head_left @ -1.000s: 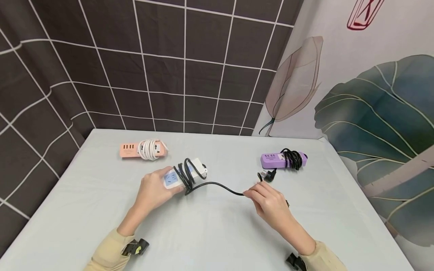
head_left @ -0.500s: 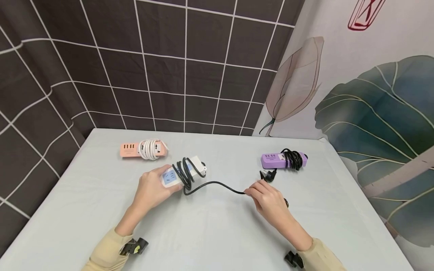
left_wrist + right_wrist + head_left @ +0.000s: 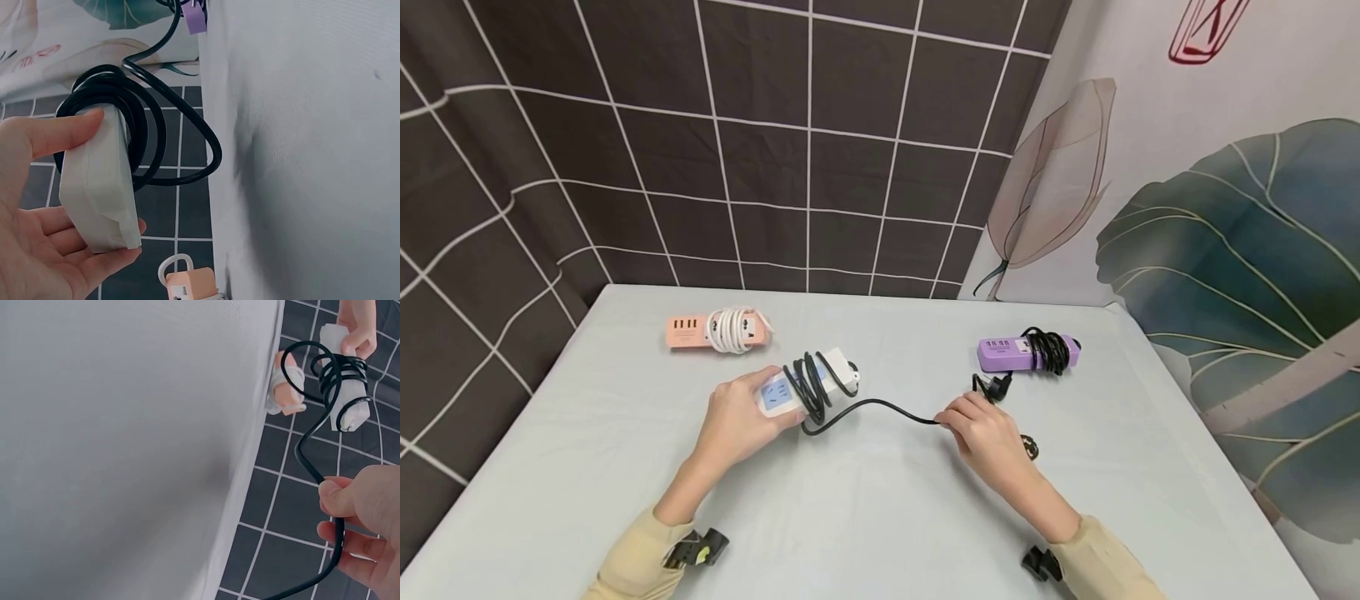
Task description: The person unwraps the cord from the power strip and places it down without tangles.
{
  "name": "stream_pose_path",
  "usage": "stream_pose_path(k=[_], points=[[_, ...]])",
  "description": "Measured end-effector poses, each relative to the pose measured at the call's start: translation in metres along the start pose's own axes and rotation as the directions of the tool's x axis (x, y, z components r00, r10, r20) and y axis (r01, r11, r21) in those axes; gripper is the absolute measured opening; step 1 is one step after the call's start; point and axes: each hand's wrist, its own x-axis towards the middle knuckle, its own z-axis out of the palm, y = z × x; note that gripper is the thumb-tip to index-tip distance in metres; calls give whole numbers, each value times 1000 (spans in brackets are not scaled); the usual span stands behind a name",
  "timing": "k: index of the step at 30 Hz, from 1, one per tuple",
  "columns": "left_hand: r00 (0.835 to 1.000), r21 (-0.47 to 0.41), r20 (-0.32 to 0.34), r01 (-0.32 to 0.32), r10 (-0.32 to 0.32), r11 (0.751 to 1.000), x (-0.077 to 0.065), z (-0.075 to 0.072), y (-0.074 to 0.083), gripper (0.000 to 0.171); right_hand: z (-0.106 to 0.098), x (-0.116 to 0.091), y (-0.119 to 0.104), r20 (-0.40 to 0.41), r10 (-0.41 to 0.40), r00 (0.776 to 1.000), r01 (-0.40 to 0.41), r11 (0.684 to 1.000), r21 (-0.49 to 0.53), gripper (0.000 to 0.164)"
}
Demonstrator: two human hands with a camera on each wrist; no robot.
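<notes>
My left hand [image 3: 730,423] grips one end of a white power strip [image 3: 777,393] with blue socket faces, tilted above the table. Several turns of its black cord [image 3: 880,402] wrap the strip's middle. In the left wrist view the thumb presses the strip's white side [image 3: 100,181] and the fingers curl under it. Further right, my right hand [image 3: 988,437] pinches the loose length of cord between thumb and fingers. In the right wrist view that cord [image 3: 306,456] runs from the strip through the fingers [image 3: 337,497]. A small round black piece [image 3: 1029,447] shows beside the right hand, partly hidden.
A coral power strip [image 3: 687,332] wrapped in white cord lies at the back left of the white table [image 3: 850,533]. At the back right lies a purple power strip [image 3: 1000,356] wrapped in black cord, with a black plug [image 3: 998,387] just in front. A dark gridded curtain [image 3: 767,167] hangs behind.
My right hand has shifted slightly left and away from me with the cord, and the round black piece beside it shows more. The left hand and strip stay nearly in place.
</notes>
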Motion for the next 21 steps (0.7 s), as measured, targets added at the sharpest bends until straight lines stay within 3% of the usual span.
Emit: stream_pose_path(k=[13, 21], points=[[1000, -18, 3, -11, 11, 1000, -3, -2, 5, 70, 6, 9, -2, 16, 35, 999, -35, 999, -16, 17], [1000, -33, 17, -12, 13, 999, -5, -4, 11, 69, 9, 16, -1, 6, 59, 998, -59, 998, -9, 16]])
